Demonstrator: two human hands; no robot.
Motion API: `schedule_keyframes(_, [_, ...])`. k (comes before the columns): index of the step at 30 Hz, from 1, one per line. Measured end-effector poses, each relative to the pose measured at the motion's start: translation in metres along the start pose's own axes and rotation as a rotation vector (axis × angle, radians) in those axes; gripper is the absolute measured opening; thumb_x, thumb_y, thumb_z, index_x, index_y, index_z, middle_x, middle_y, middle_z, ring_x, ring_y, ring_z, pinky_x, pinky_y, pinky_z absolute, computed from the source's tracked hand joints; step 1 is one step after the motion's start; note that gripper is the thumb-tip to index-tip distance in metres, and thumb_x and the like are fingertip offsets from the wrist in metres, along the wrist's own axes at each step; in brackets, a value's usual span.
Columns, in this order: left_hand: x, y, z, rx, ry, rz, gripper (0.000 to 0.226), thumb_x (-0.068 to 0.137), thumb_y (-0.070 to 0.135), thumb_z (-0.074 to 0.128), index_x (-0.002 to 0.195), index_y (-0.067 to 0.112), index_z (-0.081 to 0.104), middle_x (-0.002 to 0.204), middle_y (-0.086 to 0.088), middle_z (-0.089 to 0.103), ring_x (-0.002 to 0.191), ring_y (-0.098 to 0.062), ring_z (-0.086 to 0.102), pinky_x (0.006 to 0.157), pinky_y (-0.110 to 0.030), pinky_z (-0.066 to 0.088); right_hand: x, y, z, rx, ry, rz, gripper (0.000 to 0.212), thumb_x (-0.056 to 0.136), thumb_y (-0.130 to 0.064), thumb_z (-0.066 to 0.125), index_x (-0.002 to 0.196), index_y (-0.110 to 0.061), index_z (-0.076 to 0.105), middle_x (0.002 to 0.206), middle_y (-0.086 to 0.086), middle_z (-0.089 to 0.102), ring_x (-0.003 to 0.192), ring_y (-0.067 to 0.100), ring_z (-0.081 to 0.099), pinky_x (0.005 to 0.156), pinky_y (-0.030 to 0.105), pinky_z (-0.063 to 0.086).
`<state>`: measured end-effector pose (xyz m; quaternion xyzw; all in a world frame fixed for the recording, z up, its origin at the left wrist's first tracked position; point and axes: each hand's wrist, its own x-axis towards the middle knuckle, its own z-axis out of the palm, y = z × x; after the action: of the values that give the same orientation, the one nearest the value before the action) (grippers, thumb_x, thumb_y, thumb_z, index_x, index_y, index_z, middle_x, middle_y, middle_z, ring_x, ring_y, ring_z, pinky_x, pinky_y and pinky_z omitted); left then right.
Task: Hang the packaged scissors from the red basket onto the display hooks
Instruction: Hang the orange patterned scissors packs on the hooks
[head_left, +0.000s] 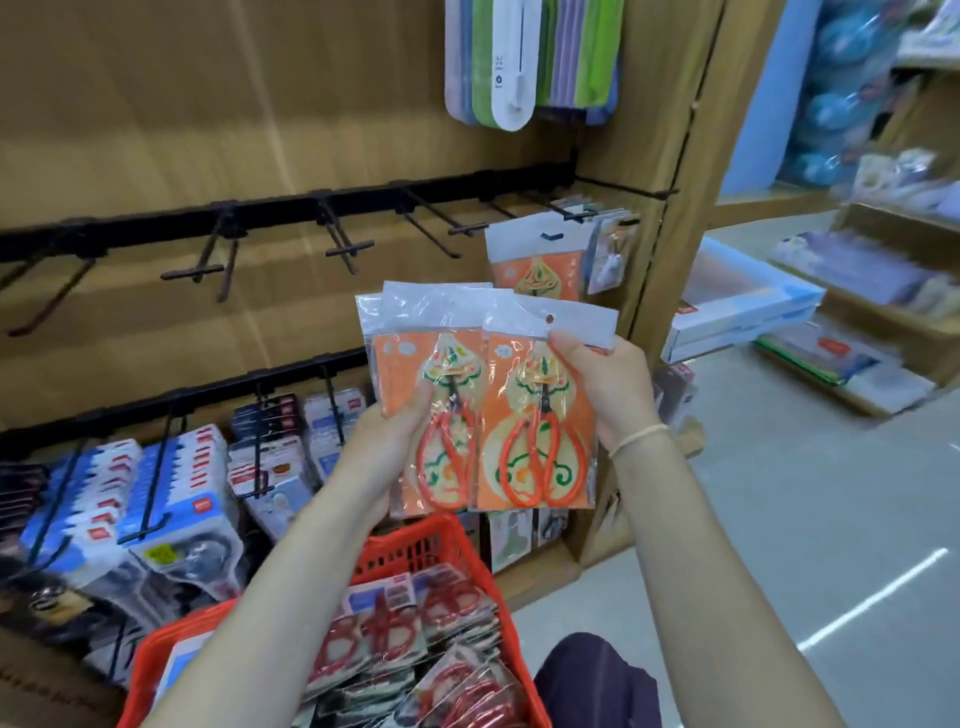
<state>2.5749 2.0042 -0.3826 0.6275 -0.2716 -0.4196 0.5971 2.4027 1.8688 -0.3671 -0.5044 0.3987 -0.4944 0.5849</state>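
Note:
My left hand (387, 441) grips a small stack of packaged scissors (441, 395) from below, orange cards with red handles. Beside it, my right hand (608, 384) pinches one more packaged pair (540, 431) near its white header, thumb on the front. Both are held in front of the wooden display wall. Above them runs a black rail with several bare display hooks (348, 239). One matching pack (535, 260) hangs on the hook at the right end of that rail. The red basket (431, 540) sits below my arms, with several more scissor packs (415, 629) inside.
A lower rail carries blue and white packaged goods (156, 493). Green and purple items (535, 57) hang at the top. A wooden upright (670, 208) ends the panel on the right, with a grey aisle floor (805, 519) and low shelves of boxes (743, 306) beyond.

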Motion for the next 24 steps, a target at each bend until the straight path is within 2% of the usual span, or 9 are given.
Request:
schedule_keyframes(4, [0.005,0.001,0.002,0.060,0.057,-0.008,0.034,0.096,0.052,0.063,0.110,0.021,0.072,0.098,-0.004,0.080,0.094,-0.027,0.076,0.095,-0.050,0.058,0.031,-0.013,0.004,-0.110,0.036,-0.063,0.005,0.092,-0.020,0.072,0.096,-0.018,0.074,0.101,0.009,0.077,0.097,0.028,0.074,0.092,0.049,0.058])
schedule_keyframes(8, [0.009,0.008,0.001,0.053,0.098,0.001,0.031,0.092,0.052,0.071,0.100,0.022,0.073,0.096,-0.004,0.080,0.097,-0.031,0.075,0.097,-0.055,0.056,0.060,-0.027,0.012,-0.173,0.077,-0.093,0.025,0.093,-0.029,0.067,0.093,-0.006,0.073,0.098,0.019,0.075,0.097,0.038,0.070,0.092,0.053,0.056])
schedule_keyframes(11, [0.011,0.015,0.003,0.104,0.108,0.019,0.027,0.095,0.050,0.066,0.099,0.025,0.072,0.088,0.001,0.080,0.087,-0.025,0.076,0.088,-0.047,0.060,0.075,-0.035,0.017,-0.186,0.077,-0.118,0.019,0.091,-0.031,0.069,0.079,-0.016,0.072,0.088,0.008,0.076,0.088,0.026,0.072,0.090,0.050,0.058])
schedule_keyframes(15, [0.014,0.021,0.009,0.134,0.090,0.045,0.025,0.096,0.051,0.064,0.097,0.027,0.072,0.089,-0.001,0.080,0.087,-0.027,0.077,0.089,-0.051,0.060,0.088,-0.041,0.019,-0.189,0.121,-0.148,0.031,0.089,-0.029,0.070,0.082,0.001,0.071,0.079,0.006,0.069,0.079,0.022,0.066,0.087,0.050,0.056])
schedule_keyframes(16, [0.015,0.021,0.010,0.130,0.086,0.047,0.025,0.096,0.050,0.064,0.099,0.027,0.073,0.091,-0.001,0.080,0.089,-0.027,0.077,0.091,-0.051,0.060,0.090,-0.041,0.019,-0.183,0.128,-0.142,0.029,0.089,-0.028,0.070,0.081,-0.001,0.071,0.079,0.005,0.070,0.081,0.023,0.068,0.087,0.050,0.057])
schedule_keyframes(18, [0.018,0.021,0.014,0.124,0.079,0.044,0.027,0.096,0.051,0.064,0.103,0.026,0.073,0.094,-0.001,0.080,0.090,-0.027,0.077,0.092,-0.051,0.059,0.095,-0.040,0.018,-0.176,0.141,-0.126,0.020,0.089,-0.027,0.072,0.073,-0.015,0.071,0.080,0.004,0.074,0.085,0.026,0.073,0.087,0.048,0.059])
schedule_keyframes(20, [0.020,0.019,0.017,0.108,0.069,0.031,0.031,0.096,0.051,0.064,0.107,0.023,0.072,0.093,-0.002,0.080,0.088,-0.026,0.078,0.088,-0.049,0.061,0.098,-0.039,0.017,-0.174,0.153,-0.129,0.021,0.089,-0.025,0.072,0.069,-0.019,0.070,0.080,0.004,0.075,0.085,0.027,0.073,0.085,0.046,0.059])
schedule_keyframes(24, [0.022,0.016,0.019,0.096,0.041,0.035,0.035,0.099,0.047,0.060,0.112,0.017,0.071,0.087,-0.002,0.080,0.077,-0.020,0.078,0.066,-0.033,0.060,0.099,-0.044,0.018,-0.208,0.180,-0.133,0.030,0.091,-0.027,0.070,0.062,-0.020,0.064,0.071,0.004,0.069,0.073,0.024,0.068,0.072,0.038,0.055])
